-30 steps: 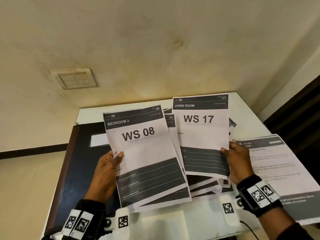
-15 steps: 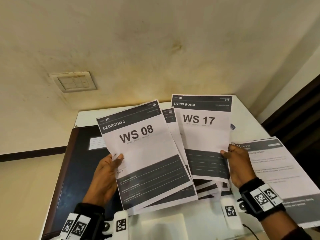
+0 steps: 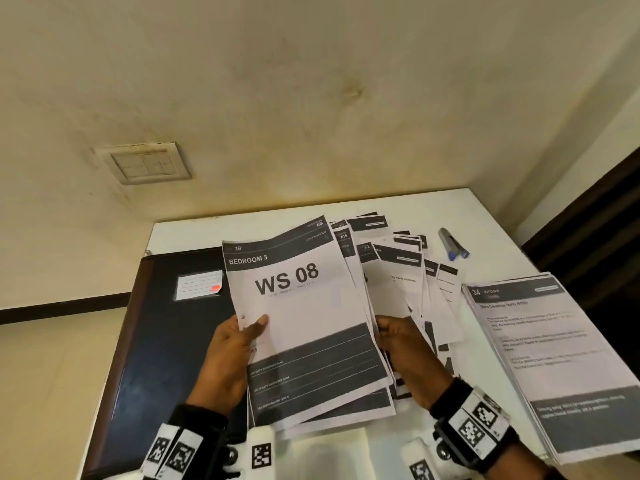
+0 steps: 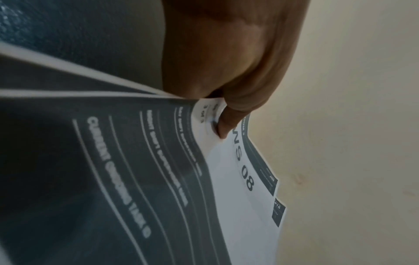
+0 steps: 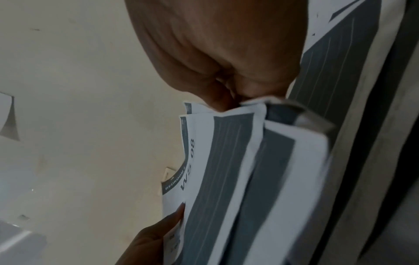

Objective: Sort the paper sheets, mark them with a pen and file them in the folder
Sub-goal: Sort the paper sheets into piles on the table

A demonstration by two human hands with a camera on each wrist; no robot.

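Over the table: we held a bundle of sheets raised above the white table, the top one reading "BEDROOM 3 / WS 08".
Left hand: our left hand pinched the bundle's left edge, thumb pressed on the top sheet, the other fingers hidden behind the paper.
Right hand: our right hand gripped the bundle's right edge, fingers curled round it.
Loose sheets: a fanned spread of loose sheets lay on the table behind and right of the bundle.
Sorted pile: a neat pile headed "34 KITCHEN" lay at the table's right edge.
Folder: the dark folder lay closed at the left, a white label on its cover.
Pen: the pen lay on the table beyond the fan, apart from both hands.
Wall: a switch plate sat on the cream wall.
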